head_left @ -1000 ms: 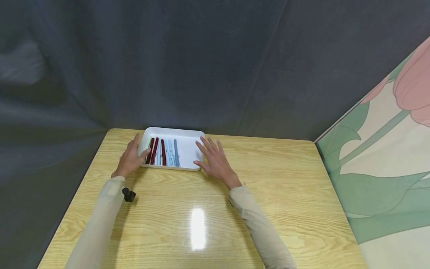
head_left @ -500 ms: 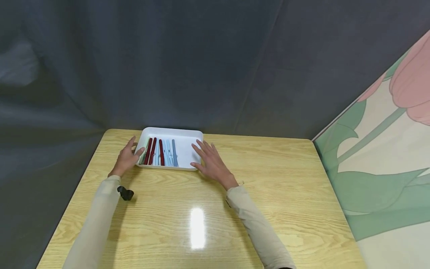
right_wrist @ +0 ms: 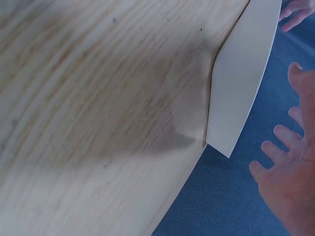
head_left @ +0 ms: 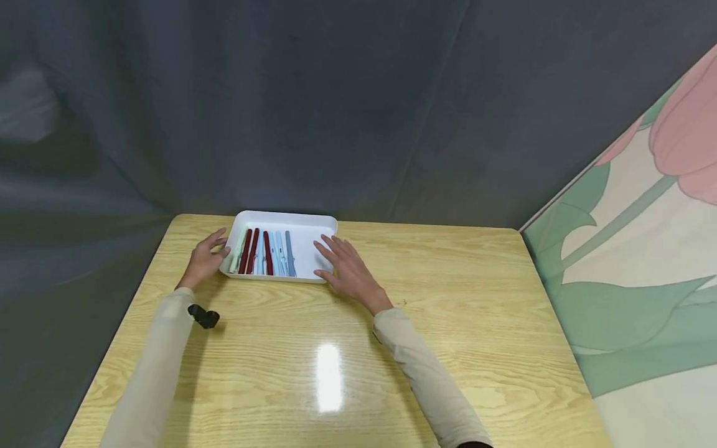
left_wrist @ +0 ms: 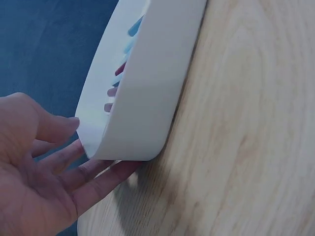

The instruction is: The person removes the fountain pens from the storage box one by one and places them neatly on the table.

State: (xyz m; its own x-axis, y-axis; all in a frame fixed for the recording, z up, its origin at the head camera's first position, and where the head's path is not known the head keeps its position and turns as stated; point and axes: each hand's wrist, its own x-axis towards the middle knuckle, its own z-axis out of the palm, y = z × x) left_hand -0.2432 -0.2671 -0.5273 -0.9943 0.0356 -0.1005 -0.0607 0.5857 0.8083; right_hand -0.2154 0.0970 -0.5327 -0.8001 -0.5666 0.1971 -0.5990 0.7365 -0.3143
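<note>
A white shallow tray [head_left: 307, 233] lies at the back of the table. Several slim pen-like sticks stand side by side in its left part: pale green [head_left: 237, 252], dark red [head_left: 267, 254], light blue [head_left: 280, 252] and grey-blue [head_left: 289, 252]. My left hand [head_left: 201, 261] is at the tray's left end. In the left wrist view its fingers [left_wrist: 106, 177] lie along the outer end wall, and the thumb tip is right at the rim. My right hand [head_left: 353, 274] hovers over the tray's right end, fingers spread, holding nothing.
The wooden table [head_left: 280, 348] ends at a dark curtain [head_left: 347, 124] just behind the tray. A panel with a tulip print [head_left: 644, 267] borders the right side. A small black device [head_left: 203, 316] sits at the left wrist.
My left hand has drawn back leftward from over the tray's left end, uncovering the pale green stick. The right hand stays nearly in place; the sticks keep their order.
</note>
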